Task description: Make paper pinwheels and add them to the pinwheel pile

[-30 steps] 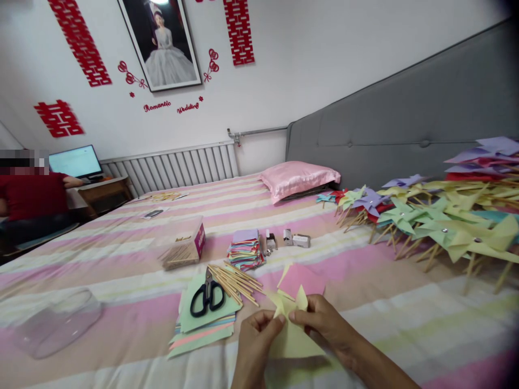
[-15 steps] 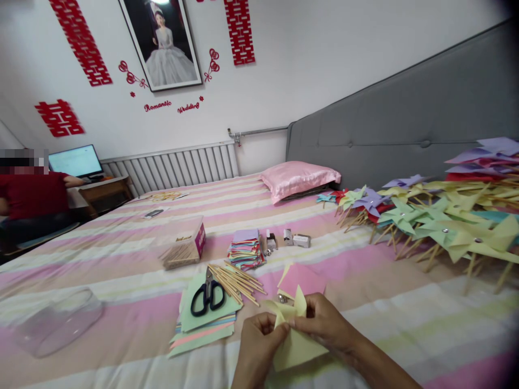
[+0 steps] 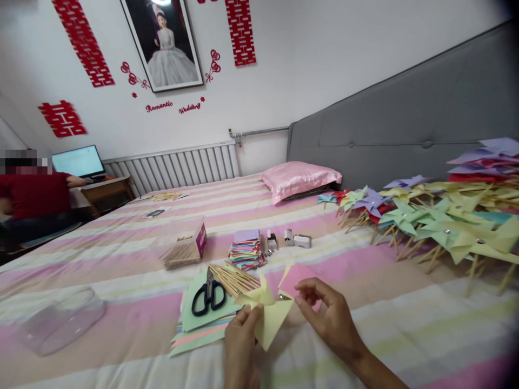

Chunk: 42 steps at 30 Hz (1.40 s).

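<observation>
My left hand (image 3: 242, 337) pinches a pale yellow paper pinwheel (image 3: 271, 319) near its middle, its corners folded inward. Close to its right side, my right hand (image 3: 330, 313) has its fingers bent and its thumb apart, with nothing visible between them. The tips are beside a few small shiny metal pins (image 3: 283, 296), which lie by the pink paper (image 3: 298, 275); the hand partly covers that paper. Black-handled scissors (image 3: 209, 296) rest on a stack of coloured paper sheets (image 3: 203, 336) to the left. Thin wooden sticks (image 3: 233, 278) lie loose behind the pinwheel.
Finished pinwheels (image 3: 441, 224) crowd the right side. Farther back are a clear box of sticks (image 3: 182, 251), a stack of small coloured papers (image 3: 245, 251), little boxes (image 3: 302, 241) and a pink pillow (image 3: 300, 179). A clear container (image 3: 60, 321) lies left; a person (image 3: 34, 194) sits at a desk.
My right hand has let go of the yellow paper and moved right, beside the pins. My left hand has shifted slightly left, holding the folded pinwheel.
</observation>
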Available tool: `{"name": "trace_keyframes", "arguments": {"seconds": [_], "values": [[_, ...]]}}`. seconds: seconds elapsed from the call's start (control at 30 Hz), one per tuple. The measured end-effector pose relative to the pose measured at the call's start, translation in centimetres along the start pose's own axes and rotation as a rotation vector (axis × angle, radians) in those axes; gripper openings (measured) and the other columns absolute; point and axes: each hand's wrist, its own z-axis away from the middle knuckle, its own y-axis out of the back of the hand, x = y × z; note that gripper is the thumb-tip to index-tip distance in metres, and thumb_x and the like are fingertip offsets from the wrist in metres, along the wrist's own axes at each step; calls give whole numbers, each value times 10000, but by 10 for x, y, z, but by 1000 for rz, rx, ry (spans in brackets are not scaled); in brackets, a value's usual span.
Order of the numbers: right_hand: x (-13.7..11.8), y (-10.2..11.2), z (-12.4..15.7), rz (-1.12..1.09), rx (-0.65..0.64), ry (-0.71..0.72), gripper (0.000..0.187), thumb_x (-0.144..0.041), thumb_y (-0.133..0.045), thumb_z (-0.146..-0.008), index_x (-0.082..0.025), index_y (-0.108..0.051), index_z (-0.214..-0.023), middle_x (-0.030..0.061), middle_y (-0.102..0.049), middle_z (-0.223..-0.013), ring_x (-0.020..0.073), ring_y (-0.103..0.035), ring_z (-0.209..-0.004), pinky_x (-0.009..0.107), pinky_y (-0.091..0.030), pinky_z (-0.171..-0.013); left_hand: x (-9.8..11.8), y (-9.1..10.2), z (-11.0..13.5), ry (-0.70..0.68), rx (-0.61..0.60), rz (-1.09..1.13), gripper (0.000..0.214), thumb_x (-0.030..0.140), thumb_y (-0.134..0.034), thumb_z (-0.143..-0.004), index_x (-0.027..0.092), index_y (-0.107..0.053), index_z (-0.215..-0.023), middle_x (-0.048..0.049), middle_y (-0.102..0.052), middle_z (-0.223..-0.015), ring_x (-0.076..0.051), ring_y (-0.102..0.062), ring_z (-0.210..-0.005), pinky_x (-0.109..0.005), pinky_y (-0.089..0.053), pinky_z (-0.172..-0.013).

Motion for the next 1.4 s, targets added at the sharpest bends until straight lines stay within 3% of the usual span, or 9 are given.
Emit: {"name": "trace_keyframes", "arguments": {"seconds": [0.1,0.2,0.27,0.5,0.63,0.9,1.2,1.4], "values": [[1,-5,6,23,-189,44,144,-197,-521,-746,-172,-606,-859,-16,-557,-571,120,-509,-523,210,-409,-509,3,-2,1,13,34,93,188,199,-721,-541,116,-605,-663,-7,-630,-530,-124,-560,-463,-204,-412,-445],[4,-12,12,-10,-392,8,263,-140,-493,-738,-183,-617,-965,-10,-612,-595,110,-527,-489,197,-409,-478,2,-2,1,7,-26,158,153,189,-696,-580,118,-595,-670,-9,-631,-567,-126,-571,-490,-212,-429,-466],[5,-16,15,-11,-443,-11,309,-110,-488,-724,-199,-633,-982,2,-652,-654,108,-549,-491,192,-413,-474,1,-1,2,7,-75,177,140,184,-683,-604,118,-599,-695,-1,-625,-579,-124,-574,-507,-213,-436,-482],[5,-20,14,64,-376,23,193,-150,-586,-709,-214,-710,-842,24,-667,-660,137,-590,-543,222,-439,-538,1,-9,8,13,-141,196,93,169,-667,-619,121,-594,-653,-19,-636,-585,-139,-588,-529,-225,-444,-498],[8,-22,14,-40,-337,-65,120,-234,-632,-705,-177,-710,-776,24,-647,-576,138,-588,-490,221,-439,-512,2,-14,11,14,-121,225,121,142,-690,-578,131,-572,-556,17,-585,-499,-107,-554,-481,-194,-417,-470],[12,-27,14,-282,-263,-214,223,-346,-604,-738,-138,-666,-689,16,-620,-571,94,-525,-441,178,-362,-423,-9,-7,5,-78,-83,23,159,257,-693,-607,120,-615,-582,25,-569,-472,-90,-499,-458,-184,-372,-478],[16,-26,12,-199,-215,-247,278,-379,-588,-737,-121,-649,-652,-6,-532,-522,85,-465,-439,179,-317,-399,-13,-9,3,-192,-92,-128,253,369,-680,-618,121,-635,-596,7,-581,-474,-110,-504,-496,-192,-361,-495],[18,-25,9,-191,-164,-248,238,-344,-641,-691,-116,-638,-621,18,-575,-600,85,-476,-454,189,-356,-430,-14,-12,2,-257,-33,-169,272,377,-711,-552,121,-626,-512,-4,-581,-459,-109,-481,-457,-195,-344,-454]]}}
